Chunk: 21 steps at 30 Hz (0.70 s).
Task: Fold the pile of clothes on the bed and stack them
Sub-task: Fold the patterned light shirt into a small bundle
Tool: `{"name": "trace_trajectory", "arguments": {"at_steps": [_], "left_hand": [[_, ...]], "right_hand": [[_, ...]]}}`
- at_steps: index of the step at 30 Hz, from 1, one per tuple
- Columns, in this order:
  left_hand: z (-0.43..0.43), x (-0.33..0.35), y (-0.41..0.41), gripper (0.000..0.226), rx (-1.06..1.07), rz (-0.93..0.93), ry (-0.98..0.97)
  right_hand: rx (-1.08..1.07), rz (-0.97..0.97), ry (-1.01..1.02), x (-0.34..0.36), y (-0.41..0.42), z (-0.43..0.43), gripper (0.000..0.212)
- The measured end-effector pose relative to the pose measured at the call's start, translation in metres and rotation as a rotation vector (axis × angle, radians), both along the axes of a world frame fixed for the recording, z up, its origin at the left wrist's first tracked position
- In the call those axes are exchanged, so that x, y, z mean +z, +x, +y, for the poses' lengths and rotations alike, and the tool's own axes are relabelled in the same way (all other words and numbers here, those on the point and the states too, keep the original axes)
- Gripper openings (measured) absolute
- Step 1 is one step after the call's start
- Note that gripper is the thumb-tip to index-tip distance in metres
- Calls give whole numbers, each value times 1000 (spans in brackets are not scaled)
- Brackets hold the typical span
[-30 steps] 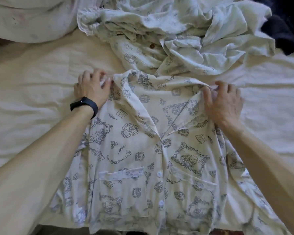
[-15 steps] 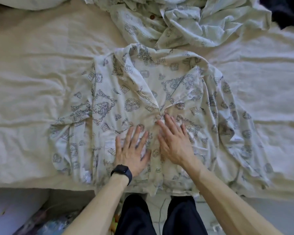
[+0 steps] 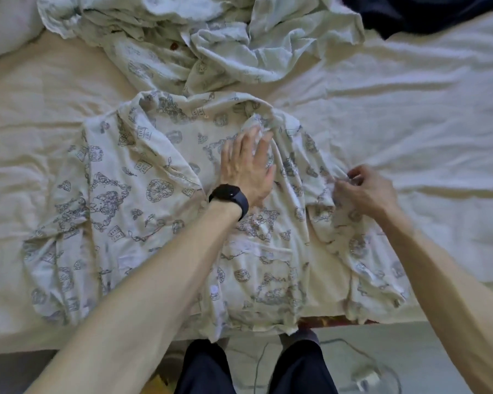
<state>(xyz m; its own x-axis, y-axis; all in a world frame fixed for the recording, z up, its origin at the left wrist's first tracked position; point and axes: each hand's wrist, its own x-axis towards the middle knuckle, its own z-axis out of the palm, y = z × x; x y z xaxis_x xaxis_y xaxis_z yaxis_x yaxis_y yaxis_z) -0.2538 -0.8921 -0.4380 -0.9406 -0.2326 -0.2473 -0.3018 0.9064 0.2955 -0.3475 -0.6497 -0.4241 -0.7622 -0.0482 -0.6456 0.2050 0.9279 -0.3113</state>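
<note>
A white pyjama shirt (image 3: 143, 200) with a grey cartoon print lies spread flat, front up, on the bed at the near edge. My left hand (image 3: 246, 166), with a black watch on the wrist, presses flat with straight fingers on the shirt's chest just right of the collar. My right hand (image 3: 362, 189) pinches the fabric at the shirt's right shoulder, where the sleeve starts. Behind the shirt sits a crumpled pile of pale clothes (image 3: 239, 44).
A cream bedsheet (image 3: 410, 115) covers the bed. A dark garment (image 3: 427, 12) lies at the far right corner and a pillow (image 3: 3, 27) at the far left. Below the bed's near edge are my dark trouser legs and a cable on the floor (image 3: 367, 373).
Both hands left the shirt's lower middle. The left slid up to the chest by the collar, and the right moved out to the right shoulder and pinched the cloth.
</note>
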Motion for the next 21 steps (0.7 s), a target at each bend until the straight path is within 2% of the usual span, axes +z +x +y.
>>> {"name": "trace_trajectory", "arguments": {"at_steps": [3,7,9,10,12,14,16,19,21], "left_hand": [[-8,-5,-64,61,-89,-36,-63],[1,-21,-99,57,-356,-196,-212],[5,-26,-105,55,-372,-256,-230],[7,-26,-107,54,-349,-258,-227],[10,-23,-106,51,-308,-253,-227],[13,-19,-105,53,-298,-287,-235],[16,-14,-106,59,-295,-338,-248],[22,-10,-111,63,-281,-386,-269],[26,-7,-113,64,-270,-401,-276]], "right_hand": [[94,-60,51,3,2,25,39],[187,-173,196,14,38,78,48],[237,-296,229,20,48,103,40],[203,-359,162,24,46,114,33],[-63,-373,-100,35,27,133,19],[-335,-139,-215,48,-7,153,17],[-442,143,-234,62,-46,169,22],[-220,416,-166,69,-82,176,36],[-36,523,-65,61,-85,175,40]]}}
